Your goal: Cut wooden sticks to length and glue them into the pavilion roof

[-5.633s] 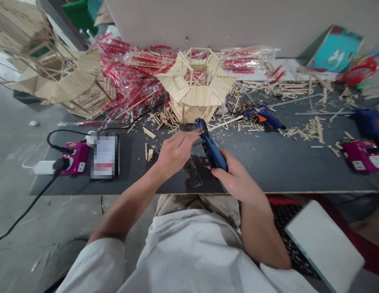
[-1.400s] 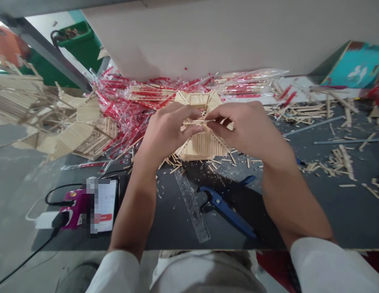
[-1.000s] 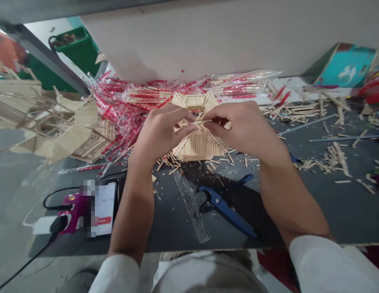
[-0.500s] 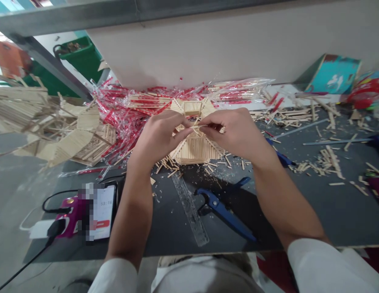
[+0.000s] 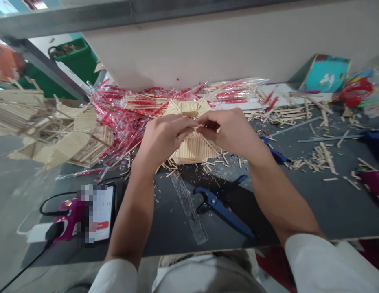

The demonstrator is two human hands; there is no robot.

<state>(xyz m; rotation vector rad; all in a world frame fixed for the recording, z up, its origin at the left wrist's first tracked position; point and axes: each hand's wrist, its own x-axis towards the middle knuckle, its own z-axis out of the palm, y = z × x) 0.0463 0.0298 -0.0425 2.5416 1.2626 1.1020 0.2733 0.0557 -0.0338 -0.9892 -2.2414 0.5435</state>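
A small model of pale wooden sticks (image 5: pixel 193 149) rests on the dark table below my hands. Over its middle, my left hand (image 5: pixel 169 132) is closed, with thumb and forefinger pinched together. Facing it, my right hand (image 5: pixel 224 128) is closed too, its fingertips almost touching the left ones. What lies between the fingertips is too small and too covered to make out. Nearer me are a clear ruler (image 5: pixel 189 207) and a blue-handled cutter (image 5: pixel 224 209).
A bigger stick structure (image 5: pixel 61 130) stands at the left. Behind are red and clear wrappers (image 5: pixel 116 108) with sticks. A phone (image 5: pixel 104 211) and cables lie front left. Cut sticks (image 5: pixel 323 158) and a teal box (image 5: pixel 326 73) are on the right.
The fingertips of both hands have drawn closer together, and the thin sticks seen between them before are now mostly hidden. The whole view has shifted slightly.
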